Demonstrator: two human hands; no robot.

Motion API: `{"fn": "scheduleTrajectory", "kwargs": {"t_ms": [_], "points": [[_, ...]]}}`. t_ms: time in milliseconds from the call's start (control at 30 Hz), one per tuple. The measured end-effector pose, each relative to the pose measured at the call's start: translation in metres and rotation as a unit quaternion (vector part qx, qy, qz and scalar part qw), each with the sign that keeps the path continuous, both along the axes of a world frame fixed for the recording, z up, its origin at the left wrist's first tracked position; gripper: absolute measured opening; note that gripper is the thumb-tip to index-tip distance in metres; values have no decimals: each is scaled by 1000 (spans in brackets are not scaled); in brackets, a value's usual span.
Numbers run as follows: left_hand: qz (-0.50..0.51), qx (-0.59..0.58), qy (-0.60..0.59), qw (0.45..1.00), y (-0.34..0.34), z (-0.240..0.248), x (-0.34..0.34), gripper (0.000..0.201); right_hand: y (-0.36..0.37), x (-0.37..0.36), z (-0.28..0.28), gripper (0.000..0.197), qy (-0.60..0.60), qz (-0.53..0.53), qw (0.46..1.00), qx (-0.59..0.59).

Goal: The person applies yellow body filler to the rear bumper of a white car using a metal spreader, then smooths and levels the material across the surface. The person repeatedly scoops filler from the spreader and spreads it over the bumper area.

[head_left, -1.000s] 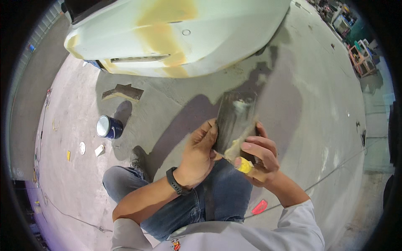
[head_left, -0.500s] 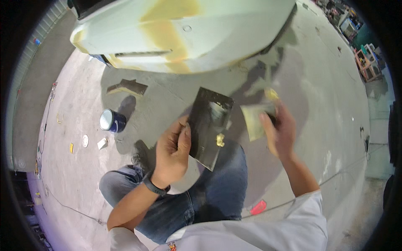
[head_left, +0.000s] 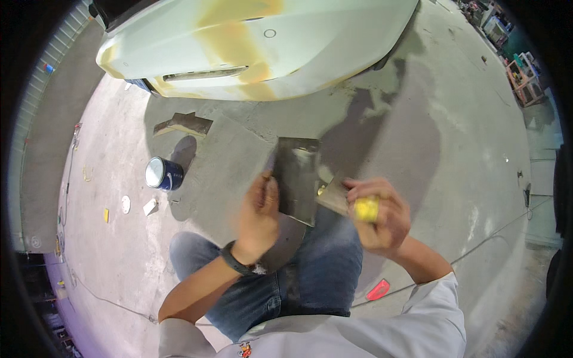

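My left hand (head_left: 259, 215), wearing a dark wristband, grips a dark rectangular mixing plate (head_left: 296, 179) by its left edge, above my knees. Pale smears mark the plate's upper part. My right hand (head_left: 382, 218) is closed on a flat putty spreader (head_left: 337, 196), whose blade reaches close to the plate's right edge; I cannot tell whether they touch. A small lump of yellow putty (head_left: 322, 190) shows at the blade's tip. Against the right hand's fingers sits a blurred small yellow thing (head_left: 366, 209) of a kind I cannot make out.
Ahead is a pale car body panel (head_left: 322, 48) with yellowish filler patches. A dark blue can (head_left: 173, 176) stands on the concrete at left, behind it dark flat plates (head_left: 188, 124). A white piece (head_left: 150, 207) and a red piece (head_left: 378, 290) lie on the floor.
My right hand has come down and left toward the plate, turning the spreader. The plate now stands more upright, and the putty lump no longer shows on its lower right edge.
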State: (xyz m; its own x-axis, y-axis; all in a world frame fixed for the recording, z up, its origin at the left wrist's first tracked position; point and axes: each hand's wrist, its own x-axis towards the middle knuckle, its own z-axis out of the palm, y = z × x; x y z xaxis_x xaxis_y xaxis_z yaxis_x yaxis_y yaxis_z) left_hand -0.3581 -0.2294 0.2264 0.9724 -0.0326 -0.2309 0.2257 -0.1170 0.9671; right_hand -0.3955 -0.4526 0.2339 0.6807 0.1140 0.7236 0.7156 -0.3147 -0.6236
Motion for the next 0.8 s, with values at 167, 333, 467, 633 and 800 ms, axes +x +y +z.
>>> {"fn": "scheduleTrajectory", "kwargs": {"t_ms": [167, 333, 467, 633, 800], "points": [[-118, -462, 131, 869, -4, -18, 0, 34, 38, 1, 5, 14, -118, 36, 981, -149], [-160, -580, 203, 773, 24, -14, 25, 36, 41, 2, 13, 11, -69, -66, 955, -280], [-215, -582, 163, 767, 51, -12, 49, 37, 52, 8, 45, 26, 79, -151, 887, -428], [-192, -591, 225, 751, 54, -15, 68, 36, 74, 27, 81, 23, 287, -210, 935, 17], [-207, -594, 279, 725, 23, -76, 98, 34, 44, 70, 53, 16, 365, -257, 889, 97]]}}
